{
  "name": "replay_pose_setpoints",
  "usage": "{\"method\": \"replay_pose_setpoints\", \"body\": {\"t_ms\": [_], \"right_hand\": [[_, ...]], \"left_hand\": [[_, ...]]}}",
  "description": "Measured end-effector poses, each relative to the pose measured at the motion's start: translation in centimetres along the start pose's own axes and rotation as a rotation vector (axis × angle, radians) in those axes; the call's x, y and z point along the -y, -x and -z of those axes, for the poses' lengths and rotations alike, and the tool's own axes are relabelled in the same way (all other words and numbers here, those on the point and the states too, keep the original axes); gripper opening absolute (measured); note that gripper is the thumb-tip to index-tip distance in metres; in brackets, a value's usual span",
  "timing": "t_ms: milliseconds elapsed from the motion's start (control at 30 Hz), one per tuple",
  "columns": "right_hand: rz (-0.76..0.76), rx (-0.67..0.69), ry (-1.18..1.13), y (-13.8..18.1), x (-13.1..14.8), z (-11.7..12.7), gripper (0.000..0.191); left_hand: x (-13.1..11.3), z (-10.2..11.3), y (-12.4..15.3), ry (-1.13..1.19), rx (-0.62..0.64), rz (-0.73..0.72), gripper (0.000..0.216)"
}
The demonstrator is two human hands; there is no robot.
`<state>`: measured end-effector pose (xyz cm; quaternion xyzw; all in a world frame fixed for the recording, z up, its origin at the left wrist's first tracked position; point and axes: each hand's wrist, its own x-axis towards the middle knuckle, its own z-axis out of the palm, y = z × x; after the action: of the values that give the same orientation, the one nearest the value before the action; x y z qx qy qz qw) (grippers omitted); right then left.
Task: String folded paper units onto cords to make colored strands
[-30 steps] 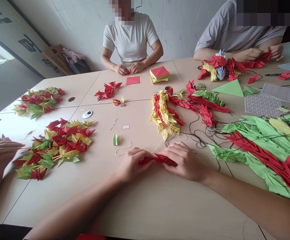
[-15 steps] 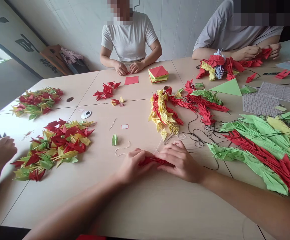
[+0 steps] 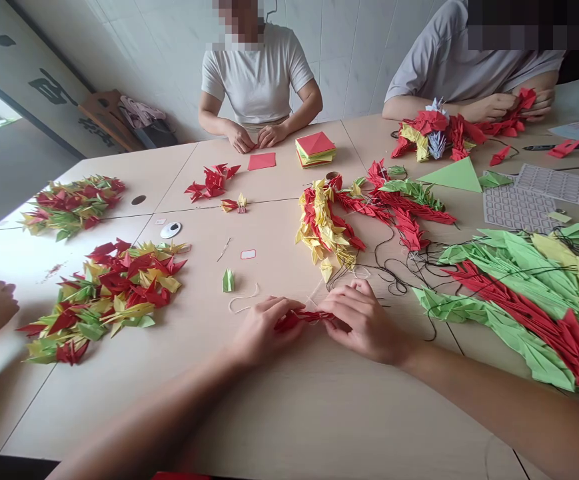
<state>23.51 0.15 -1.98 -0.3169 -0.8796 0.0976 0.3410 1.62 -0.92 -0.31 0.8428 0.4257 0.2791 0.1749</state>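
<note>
A short string of red paper cranes [image 3: 303, 318] lies on the pale table [image 3: 279, 413] between my hands. My left hand [image 3: 262, 330] pinches its left end with curled fingers. My right hand [image 3: 364, 321] grips its right end, fingers bent over it. A thin white thread [image 3: 242, 301] curls on the table just left of my left hand. A single green folded crane [image 3: 228, 281] stands a little further left.
A heap of red, yellow and green cranes [image 3: 112, 293] lies left, another heap [image 3: 72, 203] beyond it. Strung yellow-red cranes [image 3: 326, 230], black cords [image 3: 404, 273] and long green-red strings [image 3: 524, 300] fill the right. A paper stack [image 3: 316, 148] sits far centre. Three other people work around the table.
My hands have drawn closer together, bunching the red string shorter. The person's hand at the far left edge has closed and pulled back left.
</note>
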Motion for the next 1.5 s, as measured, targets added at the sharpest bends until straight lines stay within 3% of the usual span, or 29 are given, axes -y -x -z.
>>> {"method": "replay_pose_setpoints", "body": {"t_ms": [233,400,567,800,1033,1333,1500], "right_hand": [[0.021,0.016,0.026,-0.1,0.2,0.4,0.014],[0.049,0.020,0.049,-0.1,0.4,0.8,0.025],[0.010,-0.041,0.027,-0.1,0.3,0.6,0.014],[0.004,0.010,-0.002,-0.4,0.7,0.1,0.010],[-0.064,-0.002,0.098,-0.6,0.6,0.0,0.008],[-0.079,-0.010,0.200,-0.5,0.0,-0.5,0.007],[-0.051,0.045,0.246,-0.5,0.1,-0.3,0.020]], "left_hand": [[0.4,-0.2,0.0,-0.008,-0.004,-0.076,0.010],[0.5,-0.2,0.0,-0.012,-0.036,-0.096,0.011],[0.3,0.0,-0.1,-0.014,-0.039,-0.119,0.010],[0.3,-0.2,0.0,0.030,-0.021,-0.141,0.011],[0.6,-0.2,0.0,-0.037,-0.034,-0.078,0.015],[0.7,0.3,0.2,-0.083,0.108,-0.008,0.024],[0.8,0.4,0.2,-0.073,0.111,0.019,0.021]]}}
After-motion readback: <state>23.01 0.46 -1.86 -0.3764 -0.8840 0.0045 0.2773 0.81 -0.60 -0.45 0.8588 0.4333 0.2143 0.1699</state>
